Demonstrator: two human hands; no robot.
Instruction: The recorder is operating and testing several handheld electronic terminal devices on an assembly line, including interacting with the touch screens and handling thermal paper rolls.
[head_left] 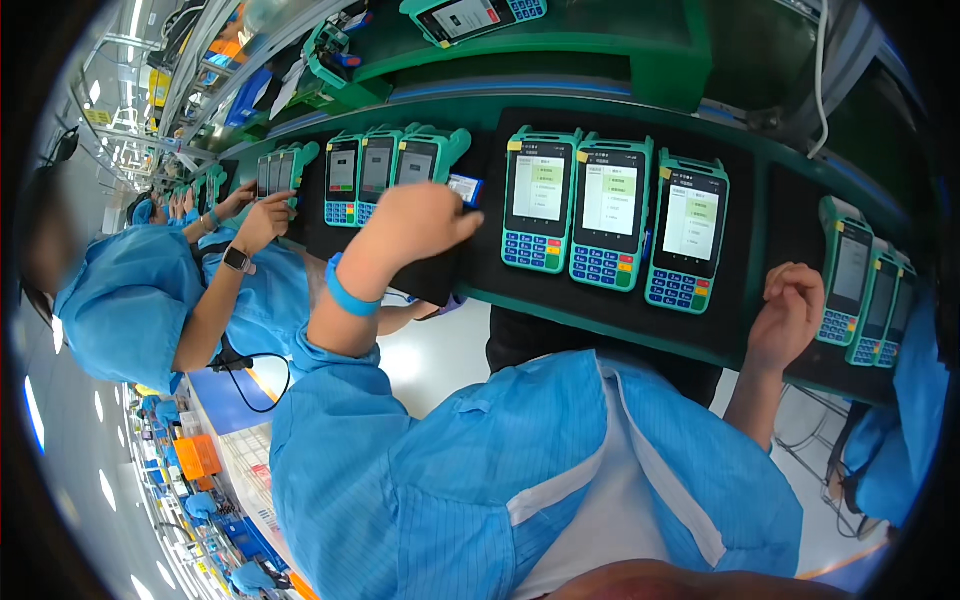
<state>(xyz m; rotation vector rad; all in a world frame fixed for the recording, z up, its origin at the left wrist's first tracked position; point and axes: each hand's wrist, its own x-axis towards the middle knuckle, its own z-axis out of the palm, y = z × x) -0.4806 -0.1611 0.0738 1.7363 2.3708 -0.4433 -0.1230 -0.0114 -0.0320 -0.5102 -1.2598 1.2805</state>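
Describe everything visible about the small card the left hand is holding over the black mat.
The small card is flat and rectangular, with a blue face and a white edge; its print is too small to make out. The fingertips of the left hand pinch it at its left side, so part of it is hidden. It is held just above the black mat, tilted slightly, between a teal handheld terminal on its left and another on its right.

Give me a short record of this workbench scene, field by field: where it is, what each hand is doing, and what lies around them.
Place: green conveyor bench with black mats
Left hand: holds a small blue card over the mat
Right hand: curled, resting at the bench edge, holding nothing visible
Between the hands: three teal payment terminals, screens lit
Left of the card: three more terminals
Nearby: a co-worker's hand touching another terminal
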